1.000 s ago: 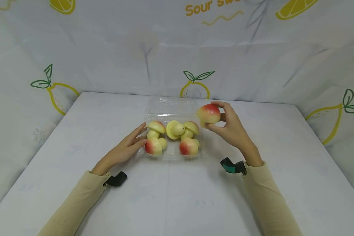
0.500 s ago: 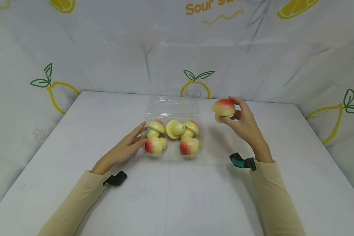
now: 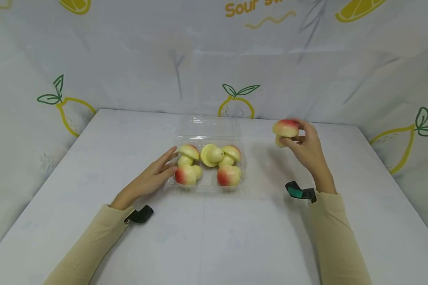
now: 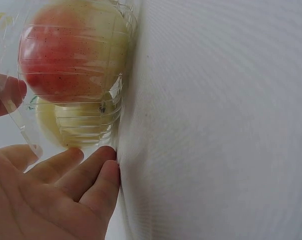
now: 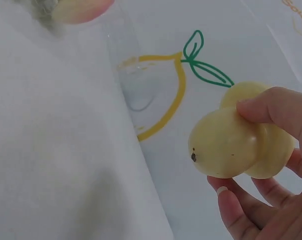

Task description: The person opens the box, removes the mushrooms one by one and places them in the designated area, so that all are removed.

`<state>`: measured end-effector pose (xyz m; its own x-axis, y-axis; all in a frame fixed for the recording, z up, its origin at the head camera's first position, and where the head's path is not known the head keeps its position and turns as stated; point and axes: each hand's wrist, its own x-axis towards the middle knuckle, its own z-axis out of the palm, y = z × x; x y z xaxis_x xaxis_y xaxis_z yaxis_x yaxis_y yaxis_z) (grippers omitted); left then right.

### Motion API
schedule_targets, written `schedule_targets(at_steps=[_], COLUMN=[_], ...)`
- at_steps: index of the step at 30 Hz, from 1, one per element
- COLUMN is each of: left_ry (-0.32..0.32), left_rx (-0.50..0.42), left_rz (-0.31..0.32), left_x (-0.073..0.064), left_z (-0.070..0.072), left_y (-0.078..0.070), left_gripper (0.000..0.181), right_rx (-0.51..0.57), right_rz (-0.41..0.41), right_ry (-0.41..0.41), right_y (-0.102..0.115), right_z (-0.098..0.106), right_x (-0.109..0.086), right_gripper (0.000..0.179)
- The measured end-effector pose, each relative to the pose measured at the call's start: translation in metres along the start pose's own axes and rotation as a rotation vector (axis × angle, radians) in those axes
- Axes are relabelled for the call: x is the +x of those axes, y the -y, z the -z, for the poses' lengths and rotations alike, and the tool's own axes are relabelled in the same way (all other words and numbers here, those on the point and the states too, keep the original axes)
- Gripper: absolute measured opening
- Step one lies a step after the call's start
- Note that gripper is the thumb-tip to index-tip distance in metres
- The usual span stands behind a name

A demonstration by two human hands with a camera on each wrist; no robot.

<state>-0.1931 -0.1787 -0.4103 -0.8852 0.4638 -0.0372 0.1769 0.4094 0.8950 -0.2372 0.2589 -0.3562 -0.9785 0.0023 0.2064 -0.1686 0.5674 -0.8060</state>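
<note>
My right hand [image 3: 308,148] pinches a toy mushroom [image 3: 286,129] with a red-and-yellow cap, in the air right of the clear plastic box [image 3: 208,186]. In the right wrist view, the thumb presses the pale mushroom [image 5: 223,145] near its stem and the fingers lie under it. Several similar mushrooms [image 3: 229,176] lie in the box at different tilts. My left hand [image 3: 153,174] rests at the box's left wall with fingers spread and fairly straight. In the left wrist view, its fingertips are right at the ribbed wall, close under a red-and-yellow mushroom [image 4: 73,52].
The box's transparent lid [image 3: 209,126] lies folded back behind it. Everything stands on a white-covered table [image 3: 199,237]. A white backdrop [image 3: 128,51] printed with lemons rises at the table's back edge and sides.
My right hand has carried the mushroom rightward, from beside the box's back right corner to farther out over the table. My left hand and the box have stayed in place.
</note>
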Motion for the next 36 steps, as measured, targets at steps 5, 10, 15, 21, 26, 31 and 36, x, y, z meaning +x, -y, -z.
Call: schedule_targets(at_steps=[5,10,15,21,26,31,36], left_ry=[-0.004,-0.004,-0.006,-0.009,-0.004,-0.006,-0.011], left_rx=[0.010,0.013,0.010,0.006,-0.006,-0.010,-0.009], left_rz=[0.011,0.004,-0.002,-0.003,-0.005,-0.007,-0.002], left_x=[-0.001,-0.001,0.000,0.001,0.000,0.000,0.000], left_z=[0.001,0.001,0.001,0.001,0.000,0.000,0.000], left_y=[0.000,0.000,0.001,0.001,0.000,-0.001,-0.001], left_gripper=[0.069,0.069,0.069,0.070,0.069,0.069,0.069], right_rx=[-0.018,-0.016,-0.013,-0.013,-0.054,-0.095,-0.113], right_rz=[-0.057,-0.123,-0.145,-0.157,-0.196,-0.218,-0.224], right_ry=[-0.004,-0.028,-0.069,-0.070,-0.061,-0.044,-0.039], right_y=[-0.011,-0.021,-0.032,-0.040,-0.047,-0.053,-0.055], right_z=[0.001,0.002,0.004,0.004,0.002,-0.001,-0.002], right_x=[0.001,0.002,0.001,0.000,-0.001,-0.002,-0.002], right_gripper=[0.071,0.075,0.072,0.073,0.076,0.078,0.078])
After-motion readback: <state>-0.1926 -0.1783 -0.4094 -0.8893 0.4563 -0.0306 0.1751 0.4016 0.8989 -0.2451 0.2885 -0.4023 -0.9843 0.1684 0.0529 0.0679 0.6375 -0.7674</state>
